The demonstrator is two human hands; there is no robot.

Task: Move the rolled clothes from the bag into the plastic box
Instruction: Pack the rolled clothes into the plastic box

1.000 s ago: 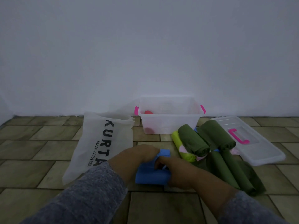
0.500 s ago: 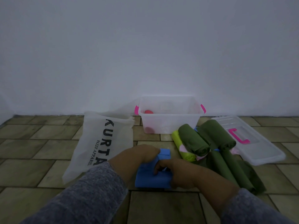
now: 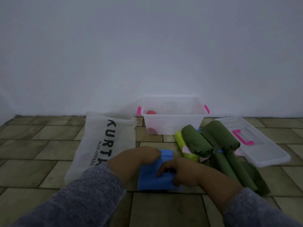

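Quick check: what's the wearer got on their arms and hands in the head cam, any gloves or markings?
Both arms wear heathered grey knit sleeves, left sleeve and right sleeve, ending near the wrists. The left hand and right hand are bare: no gloves, rings, watch or markings visible.

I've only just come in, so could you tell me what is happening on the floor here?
A person has both hands, left hand and right hand, on a blue cloth on the tiled floor. Green rolled clothes lie beside it. The white bag lies flat; the plastic box stands open, its lid alongside.
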